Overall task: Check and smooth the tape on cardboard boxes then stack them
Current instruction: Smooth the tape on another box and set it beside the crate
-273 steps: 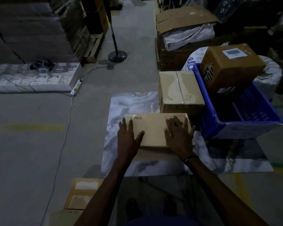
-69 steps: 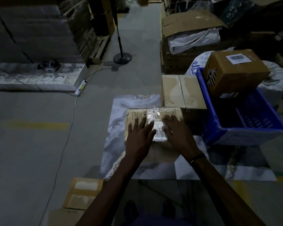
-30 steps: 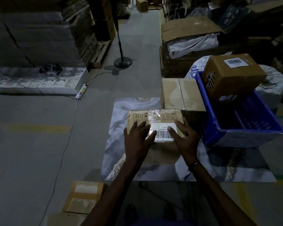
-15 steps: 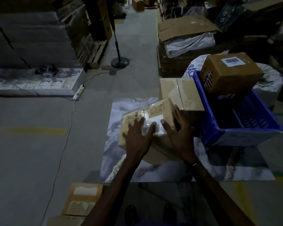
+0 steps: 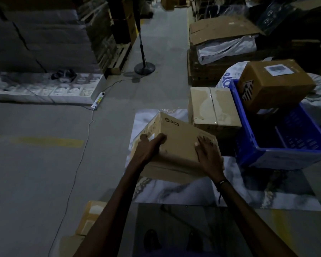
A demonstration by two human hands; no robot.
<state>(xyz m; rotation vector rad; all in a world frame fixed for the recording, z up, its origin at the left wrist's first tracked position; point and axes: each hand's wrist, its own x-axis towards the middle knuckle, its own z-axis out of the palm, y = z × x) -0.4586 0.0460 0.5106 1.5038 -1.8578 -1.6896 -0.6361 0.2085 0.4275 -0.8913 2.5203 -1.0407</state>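
Observation:
A tan cardboard box printed PICO is tilted above the marble-patterned mat, its plain face up and its left end raised. My left hand grips its near-left edge, thumb on top and fingers curled over the side. My right hand lies on the box's right part, fingers spread flat and reaching toward its right edge. Just behind stands a taped cardboard box, with tape running down the middle of its top.
A blue plastic crate sits to the right with a brown labelled box propped on its far rim. Small boxes lie near left. A fan stand, a power strip with its cable, pallets and stacked goods fill the background.
The box lay flat with its labelled, taped face up under my hands. It has since been tipped and rolled over, so the plain PICO face shows and the box is lifted askew.

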